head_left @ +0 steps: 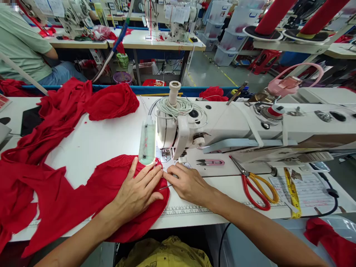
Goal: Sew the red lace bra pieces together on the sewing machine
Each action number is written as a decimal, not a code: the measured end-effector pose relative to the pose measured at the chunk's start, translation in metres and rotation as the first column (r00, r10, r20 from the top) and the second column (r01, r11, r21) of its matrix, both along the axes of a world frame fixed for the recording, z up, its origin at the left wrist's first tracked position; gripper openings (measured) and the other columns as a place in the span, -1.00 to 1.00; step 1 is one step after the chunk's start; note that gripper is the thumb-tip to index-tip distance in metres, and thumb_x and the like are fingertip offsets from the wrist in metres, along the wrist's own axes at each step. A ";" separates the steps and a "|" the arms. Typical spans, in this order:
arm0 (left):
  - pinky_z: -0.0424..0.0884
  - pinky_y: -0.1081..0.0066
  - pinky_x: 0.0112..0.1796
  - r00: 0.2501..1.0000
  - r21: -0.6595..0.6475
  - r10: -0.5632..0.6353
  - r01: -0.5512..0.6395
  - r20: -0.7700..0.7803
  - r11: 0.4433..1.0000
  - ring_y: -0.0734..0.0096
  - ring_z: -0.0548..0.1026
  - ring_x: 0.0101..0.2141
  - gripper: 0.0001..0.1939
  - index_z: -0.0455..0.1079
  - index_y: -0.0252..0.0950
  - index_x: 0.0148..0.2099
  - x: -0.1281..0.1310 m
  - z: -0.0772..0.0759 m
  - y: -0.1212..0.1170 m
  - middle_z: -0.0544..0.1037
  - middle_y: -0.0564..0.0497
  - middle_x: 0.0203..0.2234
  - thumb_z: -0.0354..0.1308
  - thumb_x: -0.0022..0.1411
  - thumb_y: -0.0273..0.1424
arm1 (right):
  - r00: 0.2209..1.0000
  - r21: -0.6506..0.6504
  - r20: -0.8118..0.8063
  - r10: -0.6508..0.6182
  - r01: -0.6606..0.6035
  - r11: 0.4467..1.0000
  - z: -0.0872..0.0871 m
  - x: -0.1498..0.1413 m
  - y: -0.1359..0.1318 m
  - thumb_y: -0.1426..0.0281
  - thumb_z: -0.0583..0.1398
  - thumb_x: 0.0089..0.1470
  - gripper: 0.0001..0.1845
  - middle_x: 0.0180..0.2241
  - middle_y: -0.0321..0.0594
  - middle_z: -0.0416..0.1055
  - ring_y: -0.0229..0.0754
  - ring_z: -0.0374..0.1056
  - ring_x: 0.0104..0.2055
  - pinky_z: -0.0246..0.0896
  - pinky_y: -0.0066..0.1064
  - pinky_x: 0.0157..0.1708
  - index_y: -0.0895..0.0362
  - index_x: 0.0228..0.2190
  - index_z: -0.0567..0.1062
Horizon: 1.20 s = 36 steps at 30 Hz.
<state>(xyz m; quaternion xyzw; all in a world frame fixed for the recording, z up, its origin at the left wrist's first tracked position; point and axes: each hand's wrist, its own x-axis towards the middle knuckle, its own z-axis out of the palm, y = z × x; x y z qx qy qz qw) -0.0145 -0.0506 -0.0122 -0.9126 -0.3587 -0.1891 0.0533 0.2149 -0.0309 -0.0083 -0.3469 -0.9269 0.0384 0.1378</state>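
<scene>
Nearest: yellow patterned garment (164, 256) of the wearer, low at the table's front edge. To the right, a pale bin (250, 237) with a red scrap (333, 239) in it.

Ruler strip (191, 211) along the front of the white table (75, 144). Red cloth (108, 181) lies across the left side, its rounded end hanging over the front edge; its upper edge sits just before the needle area. Whether any of it is under the presser foot, cannot tell.

Left hand (141, 185): palm down, fingers extended and slightly parted, thumb out, flat on the cloth; grasps nothing. Right hand (185, 181): fingers curled closed round a thin metal tool (166, 187), its point over the cloth; fingertips just beside those of the left.

Right of the hands: scissors (246, 173) with red and orange handles, tape measure (292, 196) over a written sheet (314, 193). Beyond, pink snips (213, 162) on the bed of the sewing machine (230, 120); coiled cord (175, 107) on its head. Red bundle (112, 102) at the table's back left.

Far: seated co-worker in pale green (22, 48), another machine (178, 22), stacked clear boxes (228, 40).
</scene>
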 end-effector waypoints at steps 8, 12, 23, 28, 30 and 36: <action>0.04 -0.10 0.27 1.000 -0.101 0.020 -0.021 -0.012 0.995 0.05 0.35 0.18 -0.49 0.29 -0.35 0.29 -0.004 -0.012 0.008 0.43 -0.20 0.20 -0.02 0.44 -0.17 | 0.995 0.022 -0.081 -0.052 0.054 0.998 -0.006 0.003 0.012 0.61 0.07 0.10 -0.51 -0.25 -0.16 0.43 -0.15 0.27 -0.28 0.11 -0.38 -0.48 0.10 0.04 0.47; 0.12 -0.20 0.21 0.999 -0.078 0.010 -0.013 -0.037 0.997 -0.02 0.38 0.12 -0.50 0.32 -0.34 0.27 -0.008 -0.013 0.011 0.46 -0.23 0.16 -0.01 0.43 -0.16 | 0.994 0.044 -0.051 -0.099 0.101 0.994 -0.012 -0.001 0.014 0.61 0.09 0.08 -0.50 -0.30 -0.14 0.45 -0.12 0.30 -0.27 0.06 -0.39 -0.53 0.09 0.04 0.48; 0.19 -0.08 0.20 0.995 -0.223 -0.101 0.093 -0.026 0.970 0.15 0.48 -0.03 -0.48 0.23 -0.30 0.33 -0.015 -0.012 0.035 0.57 -0.20 -0.03 0.03 0.43 -0.20 | 0.987 0.066 -0.131 -0.089 0.098 0.993 -0.018 0.004 0.012 0.57 0.09 0.11 -0.57 -0.35 -0.13 0.40 -0.09 0.31 -0.24 0.19 -0.36 -0.43 0.12 -0.02 0.51; 0.08 -0.12 0.24 0.996 -0.209 -0.089 0.083 -0.019 0.974 0.11 0.45 0.05 -0.51 0.25 -0.28 0.32 -0.014 -0.016 0.043 0.52 -0.22 0.06 0.01 0.44 -0.22 | 0.983 0.120 -0.140 -0.116 0.133 0.984 -0.021 0.005 0.012 0.56 0.06 0.12 -0.61 -0.37 -0.12 0.39 -0.08 0.30 -0.25 0.14 -0.33 -0.47 0.13 -0.08 0.54; 0.14 -0.08 0.22 0.997 -0.213 -0.081 0.078 -0.008 0.974 0.11 0.45 0.06 -0.50 0.23 -0.28 0.34 -0.014 -0.018 0.045 0.52 -0.23 0.06 0.01 0.44 -0.23 | 0.982 0.144 -0.153 -0.113 0.136 0.980 -0.022 0.005 0.012 0.55 0.05 0.14 -0.63 -0.39 -0.13 0.38 -0.08 0.30 -0.26 0.13 -0.32 -0.46 0.14 -0.10 0.55; 0.23 -0.02 0.17 0.998 -0.156 -0.056 0.057 0.009 0.986 0.01 0.38 0.15 -0.49 0.24 -0.26 0.34 -0.014 -0.022 0.045 0.49 -0.22 0.10 0.05 0.42 -0.23 | 0.982 0.140 -0.156 -0.105 0.127 0.982 -0.021 0.004 0.012 0.52 0.07 0.19 -0.71 -0.38 -0.14 0.36 -0.09 0.27 -0.26 0.06 -0.31 -0.46 0.15 -0.16 0.56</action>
